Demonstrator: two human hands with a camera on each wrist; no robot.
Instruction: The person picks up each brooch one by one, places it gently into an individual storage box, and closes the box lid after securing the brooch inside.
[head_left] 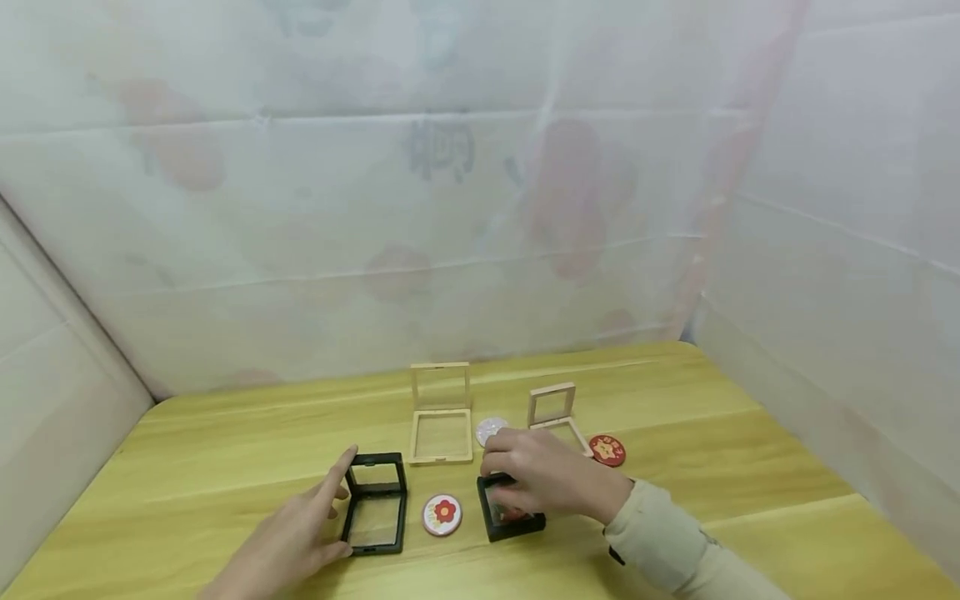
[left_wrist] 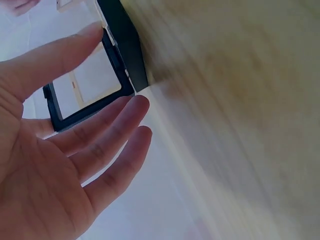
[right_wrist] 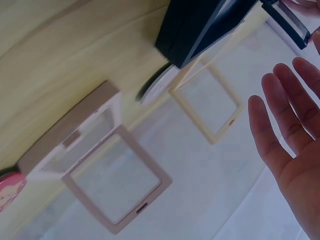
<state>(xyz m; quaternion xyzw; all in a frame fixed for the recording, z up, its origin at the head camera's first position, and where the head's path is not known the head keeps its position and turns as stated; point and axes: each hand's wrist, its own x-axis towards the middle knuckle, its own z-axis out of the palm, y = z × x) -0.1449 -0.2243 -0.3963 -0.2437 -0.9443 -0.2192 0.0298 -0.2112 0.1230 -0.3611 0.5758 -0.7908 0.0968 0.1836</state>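
Note:
My left hand (head_left: 296,525) is at the side of an open black display frame (head_left: 401,500), index finger behind its raised lid and thumb at the front edge. The other fingers stay spread in the left wrist view. My right hand (head_left: 551,475) is over a second black frame (head_left: 517,533), which has a red round piece in it, partly hidden by the hand. In the right wrist view several fingers (right_wrist: 275,95) extend loosely, apart from the black frame (right_wrist: 200,30). Between the two frames lies a round white badge (head_left: 442,514) with a red flower.
Behind them, a larger pale wooden frame (head_left: 441,461) and a smaller one (head_left: 552,388) stand with lids raised. A whitish round disc (head_left: 491,429) lies between these. A red badge (head_left: 607,450) is at the right. Pale cloth walls (head_left: 337,208) surround the wood-grain table (head_left: 225,442).

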